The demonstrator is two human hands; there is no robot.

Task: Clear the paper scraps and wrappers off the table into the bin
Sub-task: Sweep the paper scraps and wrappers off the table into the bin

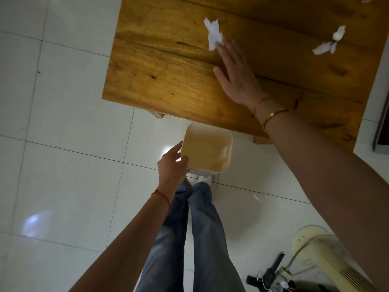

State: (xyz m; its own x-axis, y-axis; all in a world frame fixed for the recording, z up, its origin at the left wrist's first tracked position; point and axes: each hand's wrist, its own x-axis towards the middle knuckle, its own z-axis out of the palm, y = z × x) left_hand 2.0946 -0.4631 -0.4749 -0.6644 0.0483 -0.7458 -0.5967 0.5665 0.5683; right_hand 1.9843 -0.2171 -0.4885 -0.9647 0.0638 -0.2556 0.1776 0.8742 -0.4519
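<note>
Right hand (233, 74), nearest, lies spread flat on the table (168, 70), fingertips touching the paper scrap (213, 35) at 12 o'clock. Left hand (172, 163) grips the bin (207, 148) rim below the table edge. Sweeping step; next, I drag the scrap toward 6 o'clock. More scraps (330, 42) wait at 2 o'clock.

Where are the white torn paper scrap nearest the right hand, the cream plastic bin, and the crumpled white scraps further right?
White torn paper scrap (213, 34): head view, its middle.
Cream plastic bin (229, 142): head view, right rim.
Crumpled white scraps (321, 49): head view, lower piece.
</note>
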